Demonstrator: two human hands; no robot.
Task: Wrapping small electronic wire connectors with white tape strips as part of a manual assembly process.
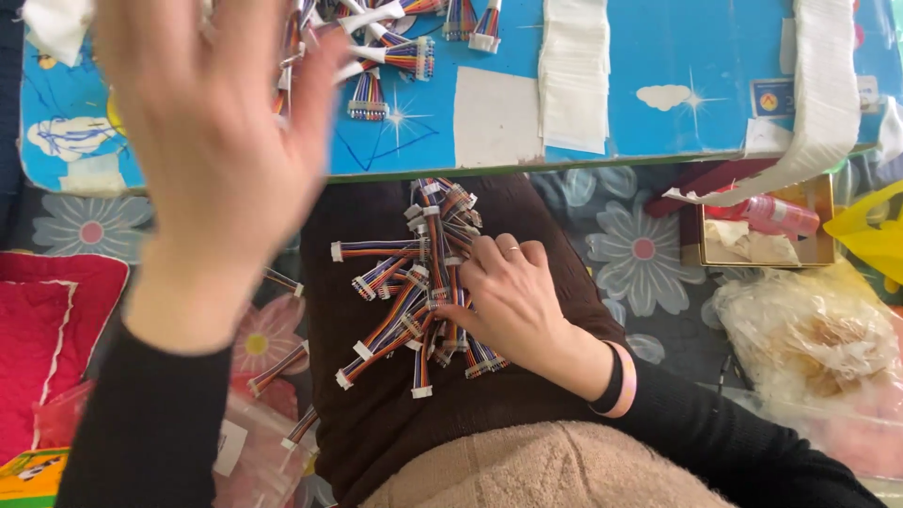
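Observation:
My left hand (202, 122) is raised close to the camera, blurred, fingers spread and holding nothing, in front of the blue table edge. My right hand (513, 296) rests on my dark brown lap, its fingers touching a pile of short multicoloured ribbon cables with white connectors (419, 282). Whether the fingers pinch a cable cannot be told. More such cables (395, 52) lie on the blue tabletop (658, 56), partly hidden behind my left hand.
Stacks of white tape strips (574, 71) and a long white strip (823, 85) lie on the table. A cardboard box with a pink bottle (767, 221) and clear plastic bags (809, 343) sit at right. A red cushion (47, 329) lies at left.

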